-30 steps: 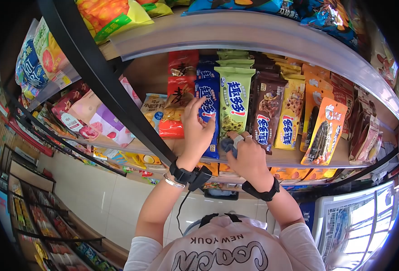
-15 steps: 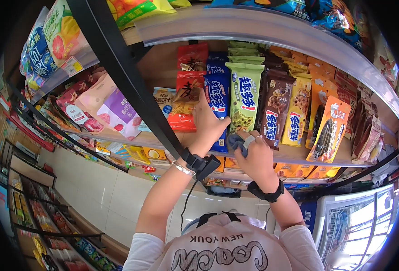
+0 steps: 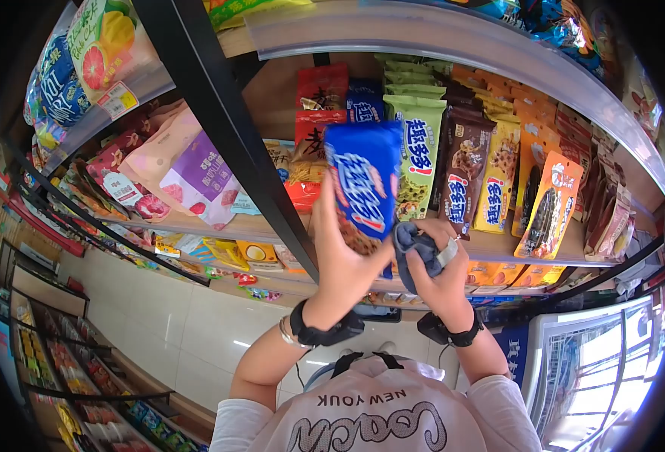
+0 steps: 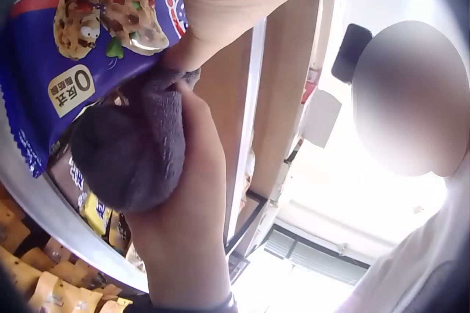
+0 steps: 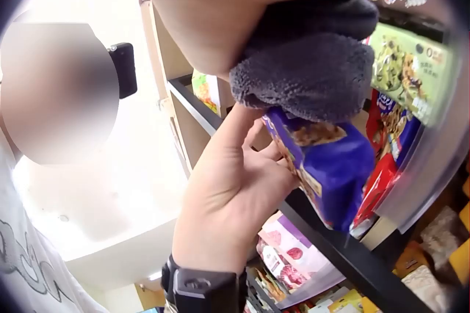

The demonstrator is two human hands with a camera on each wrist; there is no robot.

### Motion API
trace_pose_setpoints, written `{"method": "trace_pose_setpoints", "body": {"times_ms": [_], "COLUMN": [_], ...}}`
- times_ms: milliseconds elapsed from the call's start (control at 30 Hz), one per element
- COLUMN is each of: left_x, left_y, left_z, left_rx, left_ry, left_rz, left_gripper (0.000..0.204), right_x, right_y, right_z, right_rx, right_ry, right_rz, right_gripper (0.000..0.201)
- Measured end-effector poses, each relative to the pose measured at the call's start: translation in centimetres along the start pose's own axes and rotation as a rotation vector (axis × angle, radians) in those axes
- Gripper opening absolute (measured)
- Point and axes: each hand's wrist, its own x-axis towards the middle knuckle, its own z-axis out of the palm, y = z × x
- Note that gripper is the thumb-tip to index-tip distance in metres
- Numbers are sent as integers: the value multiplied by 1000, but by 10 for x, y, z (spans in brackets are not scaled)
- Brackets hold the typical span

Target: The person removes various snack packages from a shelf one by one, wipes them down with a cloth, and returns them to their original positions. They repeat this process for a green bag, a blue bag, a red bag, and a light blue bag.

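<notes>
Blue cookie pack (image 3: 364, 188) – upright, long axis vertical, in L hand (image 3: 340, 264)

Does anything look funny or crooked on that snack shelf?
One thing: the blue cookie packet is off the shelf, tilted in the left hand, while the other packets stand in rows. The right hand holds a grey cloth against it. Nothing looks spilled or torn.

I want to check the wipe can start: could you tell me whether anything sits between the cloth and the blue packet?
Nothing visible does. The cloth, gripped in the right hand, already lies against the lower edge of the blue packet, which the left hand holds off the shelf.
</notes>
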Motion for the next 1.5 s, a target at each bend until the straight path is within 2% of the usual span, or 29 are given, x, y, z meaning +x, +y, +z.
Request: {"method": "trace_pose_setpoints", "body": {"times_ms": [33, 100, 167, 233, 367, 400, 433, 500, 667, 700, 767, 800, 833, 900, 967, 1000, 1033, 1100, 1133, 1200, 1267, 1300, 1333, 1367, 1433, 1467, 1500], "left_x": [-11, -24, -41, -60, -84, -89, -94, -103, -118, -121, -123, -123, -123, -125, -125, -124, -126, -135, -138, -134, -129, -130, -131, -132, -130, -130, -129], "left_y": [2, 13, 11, 2, -21, -29, -35, -42, -47, -47, -45, -43, -43, -44, -41, -38, -39, -48, -52, -47, -35, -38, -44, -48, -46, -43, -40], "left_z": [-1, -4, -7, -5, -11, -14, -17, -20, -20, -21, -20, -20, -19, -19, -16, -15, -13, -9, -10, -13, -14, -14, -15, -16, -12, -12, -13], "left_rx": [-62, 31, 83, 44, -160, -227, -292, -451, -632, -661, -671, -675, -677, -659, -675, -699, -641, -522, -508, -543, -563, -478, -388, -298, -431, -498, -516], "left_ry": [-73, -139, -250, -268, -412, -447, -479, -491, -622, -649, -612, -593, -574, -580, -575, -577, -565, -537, -566, -608, -621, -645, -667, -686, -633, -607, -635], "left_rz": [-32, 15, -39, -23, -147, -174, -204, -354, -687, -768, -797, -809, -823, -800, -758, -795, -695, -493, -556, -674, -765, -664, -562, -461, -501, -525, -618], "left_gripper": [107, 105, 105, 99, 88, 86, 85, 73, 58, 56, 56, 56, 56, 61, 66, 75, 79, 88, 97, 86, 77, 79, 81, 82, 79, 77, 77], "right_x": [-2, -9, -28, -42, -54, -64, -69, -76, -81, -82, -85, -82, -77, -67, -59, -62, -67, -85, -84, -75, -58, -52, -60, -70, -82, -76, -63], "right_y": [-4, -10, 2, 7, 11, 13, 13, 15, 15, 17, 21, 20, 13, 10, -3, -9, -15, -16, -8, 11, 9, 8, 6, 2, -5, 2, 9], "right_z": [-2, -8, -7, -5, -7, -8, -8, -11, -17, -17, -14, -13, -14, -11, -10, -8, -3, 8, 8, 5, 2, 2, 7, 9, 12, 10, 8], "right_rx": [28, 83, 148, 236, 260, 321, 366, 457, 377, 358, 319, 330, 509, 203, -14, -137, -187, -303, -309, -322, -411, -455, -467, -417, -315, -277, -349], "right_ry": [-15, -44, -108, -158, -194, -194, -190, -186, -348, -305, -217, -125, 0, 178, 108, -35, -277, -491, -444, -355, -253, -198, -241, -303, -427, -390, -297], "right_rz": [15, 45, 184, 359, 360, 512, 547, 614, 585, 584, 581, 635, 752, 432, 148, 17, -75, -296, -295, -288, -156, -98, -237, -273, -347, -305, -249], "right_gripper": [39, 43, 49, 49, 41, 36, 34, 32, 28, 28, 29, 31, 33, 37, 43, 46, 46, 42, 42, 42, 42, 42, 41, 40, 38, 39, 41]}}
